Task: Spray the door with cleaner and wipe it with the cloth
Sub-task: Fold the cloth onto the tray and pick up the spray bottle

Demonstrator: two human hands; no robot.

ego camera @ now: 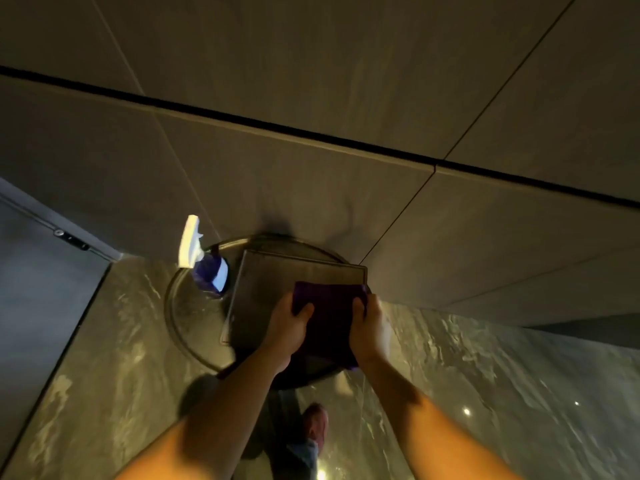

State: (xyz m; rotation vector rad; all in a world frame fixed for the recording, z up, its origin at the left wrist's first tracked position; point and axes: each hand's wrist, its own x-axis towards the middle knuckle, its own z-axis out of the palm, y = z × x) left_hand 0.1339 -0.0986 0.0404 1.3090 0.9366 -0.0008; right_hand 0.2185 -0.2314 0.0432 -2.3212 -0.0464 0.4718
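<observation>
A dark purple cloth (329, 317) is held flat between both my hands over a small round table (180, 313). My left hand (287, 327) grips its left edge and my right hand (370, 327) grips its right edge. A spray bottle (204, 265) with blue liquid and a white trigger head stands upright on the table's left side, apart from my hands. A grey door or glass panel (38, 299) with a metal fitting stands at the far left.
A square grey tray (294, 271) lies on the round table under the cloth. Large grey wall tiles (311, 98) rise right behind the table. The glossy marble floor (502, 393) reflects lights, and a shoe (317, 424) shows below the table.
</observation>
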